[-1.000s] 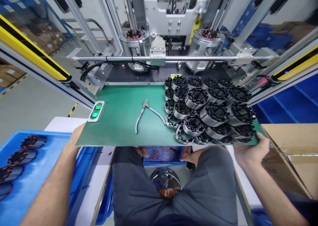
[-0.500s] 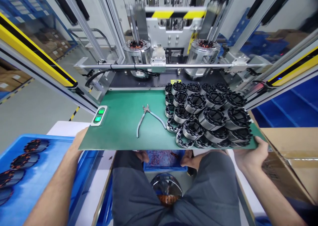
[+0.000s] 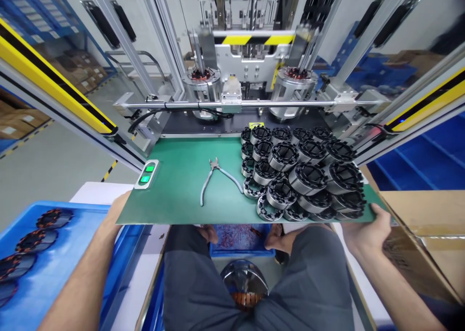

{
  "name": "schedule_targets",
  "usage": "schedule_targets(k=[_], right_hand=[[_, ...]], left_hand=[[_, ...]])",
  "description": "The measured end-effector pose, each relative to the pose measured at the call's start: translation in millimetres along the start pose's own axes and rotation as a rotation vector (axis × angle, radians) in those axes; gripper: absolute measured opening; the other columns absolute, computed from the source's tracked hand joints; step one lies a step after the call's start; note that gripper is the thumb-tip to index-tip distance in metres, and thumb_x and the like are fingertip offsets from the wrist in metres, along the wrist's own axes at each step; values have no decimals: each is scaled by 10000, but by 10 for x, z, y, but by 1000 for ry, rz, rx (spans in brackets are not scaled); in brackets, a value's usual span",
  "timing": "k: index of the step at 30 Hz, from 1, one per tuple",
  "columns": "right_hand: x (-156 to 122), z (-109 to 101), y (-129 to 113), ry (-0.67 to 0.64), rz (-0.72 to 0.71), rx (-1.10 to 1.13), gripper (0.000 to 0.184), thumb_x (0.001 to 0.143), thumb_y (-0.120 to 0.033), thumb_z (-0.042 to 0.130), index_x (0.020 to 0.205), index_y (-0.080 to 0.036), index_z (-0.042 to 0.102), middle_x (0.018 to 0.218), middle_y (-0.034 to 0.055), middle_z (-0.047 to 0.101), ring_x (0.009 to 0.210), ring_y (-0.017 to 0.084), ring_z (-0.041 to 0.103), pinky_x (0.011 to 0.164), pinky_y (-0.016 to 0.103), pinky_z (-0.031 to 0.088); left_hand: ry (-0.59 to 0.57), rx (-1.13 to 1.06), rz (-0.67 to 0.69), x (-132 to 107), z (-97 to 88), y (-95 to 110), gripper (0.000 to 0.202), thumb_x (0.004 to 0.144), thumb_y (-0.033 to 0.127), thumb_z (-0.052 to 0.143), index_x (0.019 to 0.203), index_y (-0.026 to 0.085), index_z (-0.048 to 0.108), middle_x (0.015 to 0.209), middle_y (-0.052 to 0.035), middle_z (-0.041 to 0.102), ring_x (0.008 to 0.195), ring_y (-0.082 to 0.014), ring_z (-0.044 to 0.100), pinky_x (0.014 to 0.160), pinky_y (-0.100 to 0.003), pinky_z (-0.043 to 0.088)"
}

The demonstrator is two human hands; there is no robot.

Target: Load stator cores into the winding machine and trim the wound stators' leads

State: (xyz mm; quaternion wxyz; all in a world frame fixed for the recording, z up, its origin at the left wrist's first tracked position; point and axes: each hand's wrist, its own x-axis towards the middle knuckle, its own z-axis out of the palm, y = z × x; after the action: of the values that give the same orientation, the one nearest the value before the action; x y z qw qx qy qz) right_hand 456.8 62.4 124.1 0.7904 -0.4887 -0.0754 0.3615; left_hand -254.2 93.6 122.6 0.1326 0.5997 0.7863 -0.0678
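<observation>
right hand (image 3: 370,230), four o'clock, grips the edge of the central green tabletop (image 3: 178,176); left hand (image 3: 118,209), eight o'clock, is part-hidden, grip unclear. metal rings (image 3: 307,184) sit at three; yellow label (image 3: 256,125), twelve, unreadable.

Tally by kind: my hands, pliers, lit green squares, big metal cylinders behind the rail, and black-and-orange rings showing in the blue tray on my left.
Left hand and right hand: 2
Pliers: 1
Lit green squares: 2
Big metal cylinders: 2
Black-and-orange rings in the blue tray, some cut off by the picture's edge: 4
Total: 11
</observation>
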Motion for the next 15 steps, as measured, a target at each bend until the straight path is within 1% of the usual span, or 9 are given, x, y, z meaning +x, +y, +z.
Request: schedule_targets(k=[2, 5, 8, 10, 12, 15], right_hand=[[24, -17, 13, 1, -11, 20, 356, 1018, -315, 539, 1161, -227, 852, 1230, -3, 864, 1061, 151, 781, 809, 233, 696], [66, -54, 33, -1, -15, 47, 356, 1008, -299, 547, 1185, -222, 846, 1264, -11, 860, 1073, 145, 794, 855, 236, 708], [85, -80, 43, -25, -6, 54, 358, 988, -316, 582, 1217, -223, 841, 1315, -14, 857, 1096, 151, 796, 868, 247, 713], [84, -84, 44, -30, -11, 58, 367, 977, -319, 597, 1234, -232, 842, 1339, -18, 857, 1121, 157, 794, 866, 254, 715], [79, -81, 42, -30, -16, 53, 381, 985, -320, 580, 1243, -235, 847, 1352, -20, 858, 1135, 154, 793, 877, 251, 716], [79, -81, 41, -29, -9, 36, 395, 1000, -323, 559, 1252, -239, 851, 1336, -22, 861, 1110, 145, 792, 863, 234, 713]], left_hand=[[27, -19, 3, 16, 30, -27, 535, 978, 288, 630, 1395, 61, 877, 1468, -221, 836, 1448, -425, 795, 1258, -538, 638], [57, -50, 2, 36, 79, -71, 608, 964, 331, 620, 1461, 69, 852, 1522, -214, 812, 1486, -431, 772, 1280, -554, 623], [83, -74, 0, 55, 117, -110, 638, 948, 361, 615, 1468, 78, 852, 1552, -197, 800, 1504, -428, 760, 1287, -548, 622], [82, -82, 0, 69, 128, -128, 651, 952, 375, 616, 1486, 78, 842, 1565, -198, 793, 1508, -421, 759, 1291, -545, 620], [66, -79, -1, 80, 128, -136, 653, 969, 390, 618, 1498, 74, 834, 1557, -213, 795, 1491, -433, 768, 1285, -568, 620], [45, -65, 1, 90, 123, -138, 630, 996, 395, 619, 1491, 71, 836, 1552, -227, 795, 1498, -443, 761, 1289, -585, 611]])
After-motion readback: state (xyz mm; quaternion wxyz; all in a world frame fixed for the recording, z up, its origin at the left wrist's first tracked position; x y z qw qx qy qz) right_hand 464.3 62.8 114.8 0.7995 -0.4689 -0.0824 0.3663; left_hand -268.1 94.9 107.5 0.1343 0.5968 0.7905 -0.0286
